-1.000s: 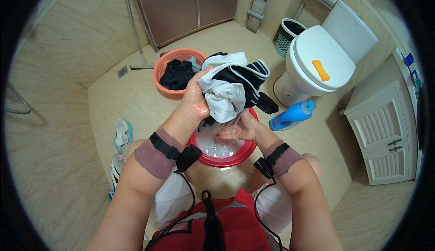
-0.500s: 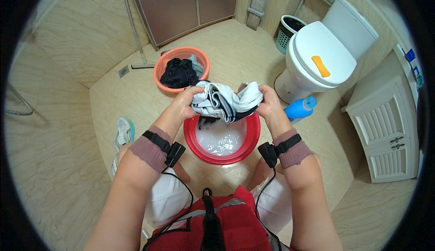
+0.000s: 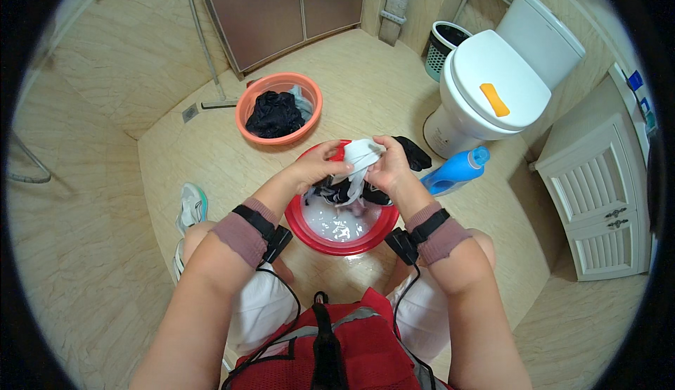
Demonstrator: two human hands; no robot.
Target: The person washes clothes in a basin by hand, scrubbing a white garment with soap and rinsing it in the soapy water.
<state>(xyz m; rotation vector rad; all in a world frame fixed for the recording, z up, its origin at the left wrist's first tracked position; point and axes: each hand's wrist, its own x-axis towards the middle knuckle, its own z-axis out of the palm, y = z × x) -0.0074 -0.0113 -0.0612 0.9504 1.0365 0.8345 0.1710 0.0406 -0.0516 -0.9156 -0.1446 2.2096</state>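
Observation:
A black-and-white garment (image 3: 363, 155) is bunched between my hands above the red basin (image 3: 343, 249). My left hand (image 3: 314, 168) is closed on the garment's white part from the left, with the thumb near its edge. Opposite it, my right hand (image 3: 389, 167) grips the white cloth too. A black portion of cloth (image 3: 413, 154) sticks out past my right hand, over the basin's far right side. Dark folds hang down into the basin, where whitish sudsy water (image 3: 337, 221) shows at the near side. Parts of both hands' fingers are hidden by cloth.
An orange basin (image 3: 246, 119) holding dark and grey clothes stands beyond, to the left. Right of the red basin is a blue bottle (image 3: 455, 170). Farther off are a toilet (image 3: 485, 87), a bin (image 3: 439, 56) and a white cabinet (image 3: 594, 186). A floor squeegee (image 3: 219, 103) leans at left.
The bundled garment has come lower over the red basin and partly unfolded, with dark parts now hanging down. My hands have moved closer together, with my right hand shifting left.

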